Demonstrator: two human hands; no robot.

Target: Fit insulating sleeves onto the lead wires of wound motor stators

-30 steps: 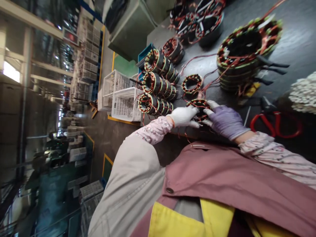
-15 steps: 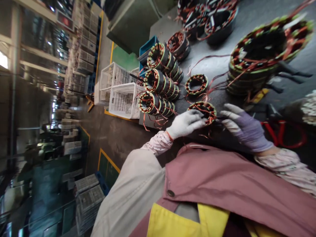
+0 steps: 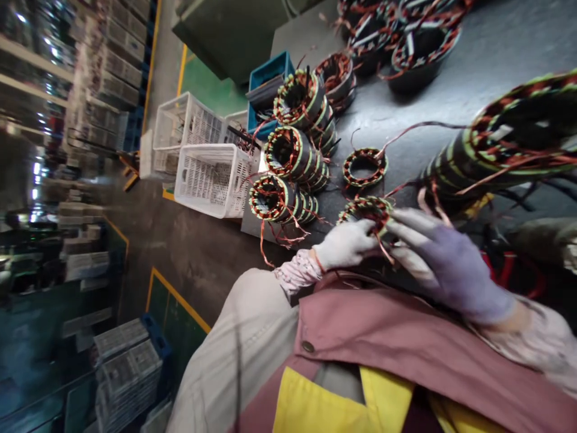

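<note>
A wound motor stator (image 3: 366, 209), a ring with copper coils and yellow-green insulation, lies tilted near the table's front edge. My left hand (image 3: 346, 243), in a white glove, has its fingers closed on the near left rim. At the right rim, my right hand (image 3: 444, 255), in a purple and white glove, holds the ring between fingers and thumb; the exact contact is partly hidden. Reddish lead wires hang between both hands. Just beyond lies another stator ring (image 3: 365, 167), flat on the table, with a wire running off to the right.
Stacked stators (image 3: 297, 157) stand on the left, and a taller stack (image 3: 491, 147) is at right. Dark-sided stators (image 3: 424, 57) sit at the back. White crates (image 3: 207, 180) and a blue bin (image 3: 270, 69) are beyond the table's left edge. Red-handled pliers (image 3: 505, 267) lie behind my right hand.
My right hand has moved left from beside the stator onto its right rim. My left hand stays on the ring, which looks more tilted. The camera view has shifted.
</note>
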